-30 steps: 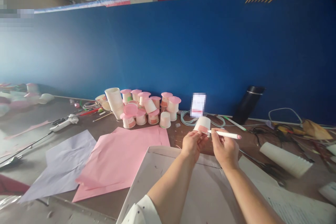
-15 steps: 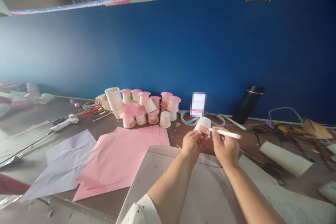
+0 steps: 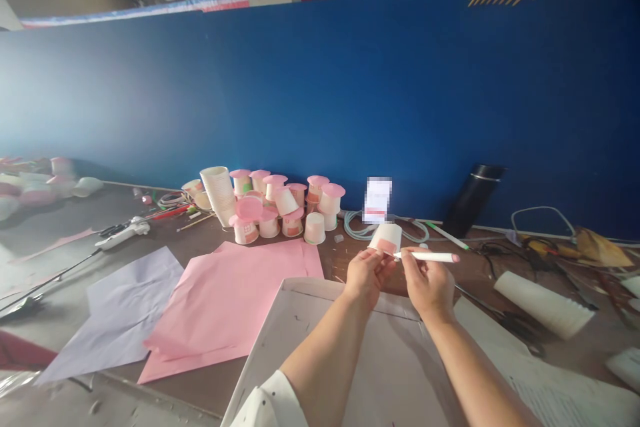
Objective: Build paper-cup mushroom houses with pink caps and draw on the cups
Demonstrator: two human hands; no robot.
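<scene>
My left hand [image 3: 366, 274] is closed around a small upside-down white paper cup [image 3: 387, 238] with a pink patch on its side, held up above the table. My right hand [image 3: 428, 283] grips a white pen with a pink cap [image 3: 431, 257]; the pen lies almost level and its tip touches the cup's pink patch. Both hands hover over the far edge of a pale cardboard sheet [image 3: 320, 340].
A heap of small pink-topped cups [image 3: 280, 203] and a stack of plain cups [image 3: 219, 193] stand at the back. Pink paper [image 3: 225, 303] and lilac paper [image 3: 117, 313] lie to the left. A lying stack of cups [image 3: 543, 303], cables, a black flask [image 3: 473, 199] and tools crowd the right.
The pen's tip has shifted slightly on the cup's pink patch, and the pen now lies a little flatter. The left hand and cup stay almost still.
</scene>
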